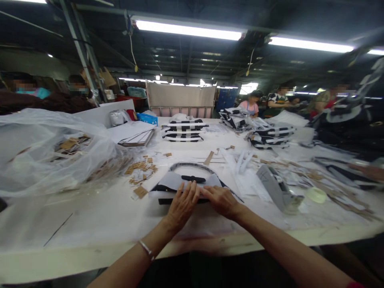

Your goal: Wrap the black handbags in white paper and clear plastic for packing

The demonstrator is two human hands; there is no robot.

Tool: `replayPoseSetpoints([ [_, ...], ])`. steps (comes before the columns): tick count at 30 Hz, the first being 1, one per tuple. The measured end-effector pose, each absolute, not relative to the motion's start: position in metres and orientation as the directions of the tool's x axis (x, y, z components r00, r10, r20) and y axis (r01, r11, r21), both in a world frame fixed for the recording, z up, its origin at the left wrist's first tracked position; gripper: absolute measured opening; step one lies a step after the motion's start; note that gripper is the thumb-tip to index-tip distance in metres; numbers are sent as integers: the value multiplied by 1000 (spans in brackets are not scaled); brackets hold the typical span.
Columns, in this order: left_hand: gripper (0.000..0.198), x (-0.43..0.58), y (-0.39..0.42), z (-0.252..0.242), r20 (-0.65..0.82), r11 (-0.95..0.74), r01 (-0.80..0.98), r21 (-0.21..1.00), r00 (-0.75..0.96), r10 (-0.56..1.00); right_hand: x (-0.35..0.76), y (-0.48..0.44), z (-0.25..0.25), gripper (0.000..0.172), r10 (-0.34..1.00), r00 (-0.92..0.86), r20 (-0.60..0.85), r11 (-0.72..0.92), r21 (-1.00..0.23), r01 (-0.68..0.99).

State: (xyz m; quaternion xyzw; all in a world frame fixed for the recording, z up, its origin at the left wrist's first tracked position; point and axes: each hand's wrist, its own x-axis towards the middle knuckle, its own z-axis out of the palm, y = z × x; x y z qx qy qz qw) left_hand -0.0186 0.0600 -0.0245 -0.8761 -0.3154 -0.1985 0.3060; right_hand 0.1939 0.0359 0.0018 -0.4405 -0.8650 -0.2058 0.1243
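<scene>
A handbag (162, 188) lies in front of me near the table's front edge, its curved handle (192, 165) pointing away from me. White paper or lining (172, 180) covers part of it, and a short dark strip (192, 178) rests across the top. My left hand (184, 202) lies flat on the near side of the bag, fingers stretched forward. My right hand (222, 200) presses beside it, fingers extended towards the left hand, the two almost touching. Both hands hide the bag's middle.
Loose tags (142, 170) lie left of the bag, near a large clear plastic bag (54, 160). A grey tape dispenser (274, 188) stands to the right. Stacked black-and-white bags (183, 131) sit farther back. Another person's hand (370, 172) is at far right.
</scene>
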Motion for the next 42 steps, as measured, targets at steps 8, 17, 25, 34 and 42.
replayPoseSetpoints([
  [8, 38, -27, 83, -15, 598, -663, 601, -446, 751, 279, 184, 36, 22, 39, 782, -548, 298, 507, 207, 836],
  [17, 36, -24, 89, -3, 606, -728, 541, -422, 765, 217, 180, 34, 0, 32, 682, -466, 563, 335, 326, 884],
  [25, 42, -20, 67, -37, 669, -649, 673, -355, 668, 326, 185, 38, -6, 25, 729, -550, 407, 450, 321, 834],
  [34, 36, -23, 73, -34, 655, -690, 616, -381, 706, 268, 182, 35, -13, 28, 752, -514, 413, 437, 271, 858],
  [42, 54, -25, 75, -50, 658, -734, 608, -304, 691, 300, 223, -61, -19, 38, 756, -301, 581, 361, 13, 932],
])
